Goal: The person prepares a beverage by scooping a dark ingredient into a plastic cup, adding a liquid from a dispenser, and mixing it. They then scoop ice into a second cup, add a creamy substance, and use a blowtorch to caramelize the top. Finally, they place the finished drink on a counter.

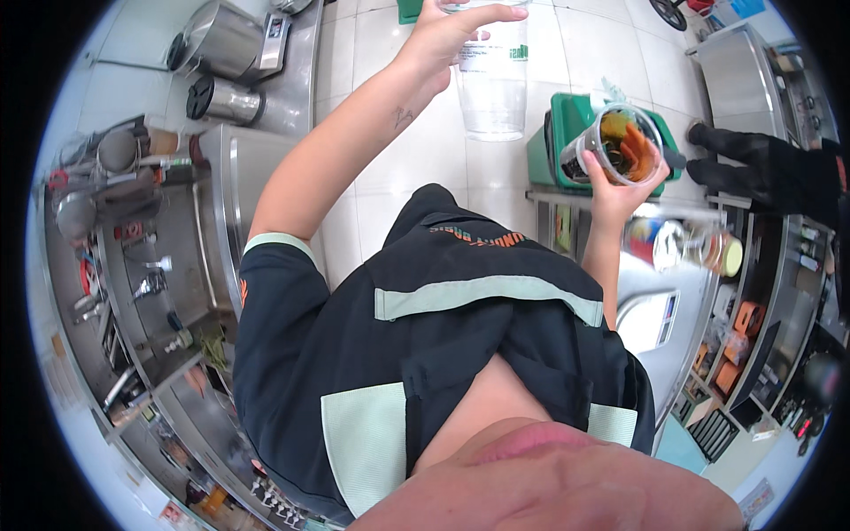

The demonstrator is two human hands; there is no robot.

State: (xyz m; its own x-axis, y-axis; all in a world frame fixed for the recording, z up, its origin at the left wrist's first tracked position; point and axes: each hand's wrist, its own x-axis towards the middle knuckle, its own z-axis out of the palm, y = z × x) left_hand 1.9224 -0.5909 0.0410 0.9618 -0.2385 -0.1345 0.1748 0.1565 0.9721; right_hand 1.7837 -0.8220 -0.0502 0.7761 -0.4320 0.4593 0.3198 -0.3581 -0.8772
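Note:
My left hand (458, 30) holds a tall clear plastic cup (493, 109) near its rim, thumb stretched across the top. The cup looks empty and bears green and dark print. My right hand (621, 182) is closed around a second clear plastic cup (588, 159), tilted so its mouth faces the camera. Inside are dark pieces, yellow-green matter and orange pieces I cannot identify. This cup is over or beside a green plastic bin (541, 156); the height between them is unclear. A pale, crumpled translucent item (607, 93) shows behind the cup's rim.
Steel containers (229, 103) stand on a steel counter at left, above a sink and utensil shelves. Jars (707, 249) stand on the right counter near shelves with orange containers (749, 318). Another person in dark clothes (764, 159) stands at far right. Pale tiled floor (412, 159) lies ahead.

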